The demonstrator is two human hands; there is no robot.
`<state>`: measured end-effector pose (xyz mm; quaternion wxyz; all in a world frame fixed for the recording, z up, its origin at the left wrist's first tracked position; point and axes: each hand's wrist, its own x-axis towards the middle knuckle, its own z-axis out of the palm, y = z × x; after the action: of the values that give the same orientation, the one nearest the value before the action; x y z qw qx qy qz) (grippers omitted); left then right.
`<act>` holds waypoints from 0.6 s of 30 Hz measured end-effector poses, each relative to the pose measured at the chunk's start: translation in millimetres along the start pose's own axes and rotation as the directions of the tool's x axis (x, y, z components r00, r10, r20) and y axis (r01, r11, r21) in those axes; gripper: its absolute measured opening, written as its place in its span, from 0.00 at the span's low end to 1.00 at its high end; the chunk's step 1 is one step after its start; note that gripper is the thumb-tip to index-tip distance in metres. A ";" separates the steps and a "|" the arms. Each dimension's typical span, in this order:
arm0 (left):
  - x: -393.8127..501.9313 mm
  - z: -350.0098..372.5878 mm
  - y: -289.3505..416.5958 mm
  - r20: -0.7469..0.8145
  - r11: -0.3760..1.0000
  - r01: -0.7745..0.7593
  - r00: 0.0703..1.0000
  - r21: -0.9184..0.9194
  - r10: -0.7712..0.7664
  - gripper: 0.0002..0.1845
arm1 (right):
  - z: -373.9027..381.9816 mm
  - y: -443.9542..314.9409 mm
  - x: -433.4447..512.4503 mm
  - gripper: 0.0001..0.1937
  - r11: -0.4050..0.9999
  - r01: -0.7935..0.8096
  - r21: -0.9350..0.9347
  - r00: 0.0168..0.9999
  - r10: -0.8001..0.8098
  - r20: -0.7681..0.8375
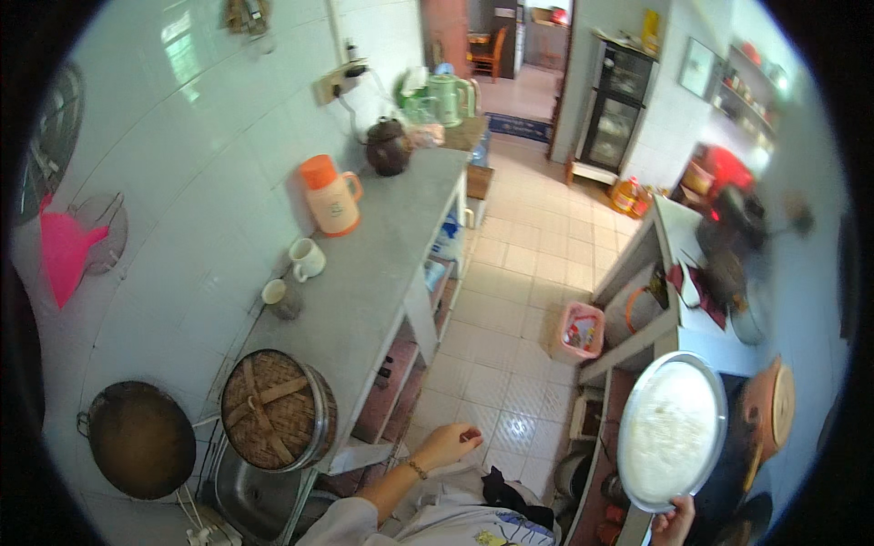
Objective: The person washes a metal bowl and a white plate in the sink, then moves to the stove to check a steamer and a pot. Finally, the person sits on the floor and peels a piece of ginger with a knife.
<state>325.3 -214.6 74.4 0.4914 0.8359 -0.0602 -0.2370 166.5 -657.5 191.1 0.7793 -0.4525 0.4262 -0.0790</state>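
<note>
My right hand (672,524) grips the near rim of a round shallow metal pan (629,471), fingers over the edge. A white layer with a slightly wrinkled surface (672,423) fills it; whether it is liquid or set, I cannot tell. The pan is beside the right-hand counter, in front of a brown clay pot (759,406) with a lid. Over the floor, in front of my body, hangs my left hand (452,442), loosely curled, with nothing visible in it. To its left, a steamer with a woven bamboo lid (266,409) rests at the near end of the grey counter.
On the grey counter (369,273) stand two mugs (307,259), an orange thermos (331,198) and a dark lidded pot (388,147). A metal sink (252,491) lies below the steamer, near a hanging wok (142,440). A pink bin (579,332) stands on the tiled floor (502,300).
</note>
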 end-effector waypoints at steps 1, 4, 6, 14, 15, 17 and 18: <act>-2.3 -11.1 -8.1 -0.027 0.995 0.010 1.000 -0.104 -0.013 0.15 | 13.5 12.5 27.0 0.09 0.996 -0.091 -0.020 0.979 0.094 0.181; -27.2 -40.4 -35.5 -0.115 0.945 0.081 0.986 -0.317 -0.123 0.15 | 164.6 52.6 31.2 0.07 0.965 -0.121 -0.233 0.980 0.153 0.124; -36.0 -64.8 -44.5 -0.177 0.923 0.102 0.968 -0.372 -0.178 0.14 | 209.8 86.8 67.2 0.08 0.928 -0.161 -0.336 0.937 0.250 0.243; -29.9 -101.7 -101.0 -0.398 0.788 0.029 0.851 -0.614 -0.342 0.15 | 424.0 160.2 118.8 0.07 0.773 -0.066 -0.630 0.670 0.503 0.546; -24.9 -104.4 -104.1 -0.410 0.758 0.010 0.837 -0.653 -0.364 0.15 | 447.4 165.8 128.9 0.07 0.751 -0.060 -0.658 0.630 0.540 0.559; -11.7 -112.4 -108.2 -0.456 0.730 -0.020 0.792 -0.684 -0.406 0.15 | 497.6 178.5 147.9 0.07 0.733 -0.042 -0.679 0.573 0.574 0.585; -1.5 -117.0 -108.8 -0.479 0.715 -0.040 0.769 -0.698 -0.425 0.15 | 520.0 184.5 164.7 0.08 0.722 -0.013 -0.692 0.540 0.588 0.603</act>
<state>362.9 -65.9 29.7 0.7215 0.6314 0.2839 -0.0132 603.4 -302.9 69.1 0.6920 -0.5782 0.1111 0.4178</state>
